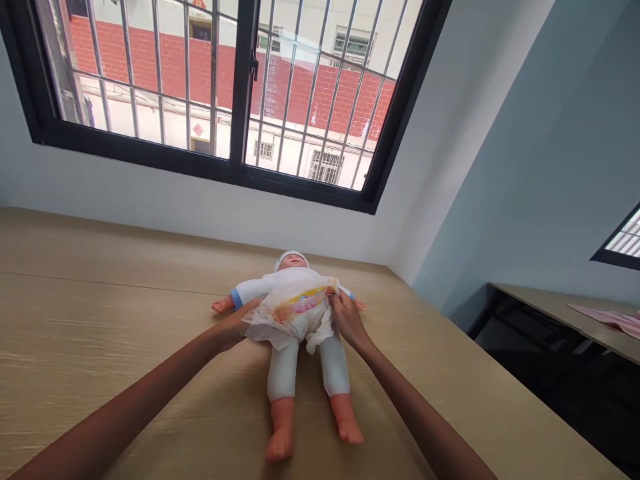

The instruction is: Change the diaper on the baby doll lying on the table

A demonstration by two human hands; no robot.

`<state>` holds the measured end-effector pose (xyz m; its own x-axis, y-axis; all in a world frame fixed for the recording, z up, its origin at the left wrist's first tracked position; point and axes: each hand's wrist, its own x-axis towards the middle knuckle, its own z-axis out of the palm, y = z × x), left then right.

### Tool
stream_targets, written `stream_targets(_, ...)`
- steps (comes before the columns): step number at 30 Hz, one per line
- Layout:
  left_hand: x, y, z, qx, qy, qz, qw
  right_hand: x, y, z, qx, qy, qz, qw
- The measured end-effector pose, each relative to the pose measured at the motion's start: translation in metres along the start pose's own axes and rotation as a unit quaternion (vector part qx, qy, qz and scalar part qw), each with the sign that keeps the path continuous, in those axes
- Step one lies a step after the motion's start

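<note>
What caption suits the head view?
Left hand holding a printed diaper, right hand at its other side, across the waist of a doll lying face-up on a table.

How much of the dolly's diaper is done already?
The diaper already lies across the front of the doll, over its white clothes. The right hand holds one side, and the left hand is at the other. The diaper's edges look loose, so making it snug is probably what's left.
</note>
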<state>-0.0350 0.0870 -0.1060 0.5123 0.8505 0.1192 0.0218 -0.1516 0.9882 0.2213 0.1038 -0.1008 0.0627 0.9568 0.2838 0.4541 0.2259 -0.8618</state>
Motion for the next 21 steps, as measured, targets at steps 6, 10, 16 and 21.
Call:
stream_targets(6,0.013,-0.011,-0.008,-0.053,0.078,-0.052,0.994,0.020,0.006,0.003,-0.053,0.024,0.082,0.995)
stream_targets(10,0.014,-0.009,-0.009,-0.038,0.062,-0.076,0.994,0.025,0.006,-0.006,-0.033,-0.006,0.118,0.992)
stream_targets(16,0.019,-0.001,0.014,0.060,0.086,-0.024,0.994,0.027,0.001,-0.018,0.058,-0.085,0.128,0.987)
stream_targets(21,0.049,-0.005,0.007,0.052,0.110,-0.013,0.992,0.033,0.016,-0.023,0.156,-0.127,0.158,0.967)
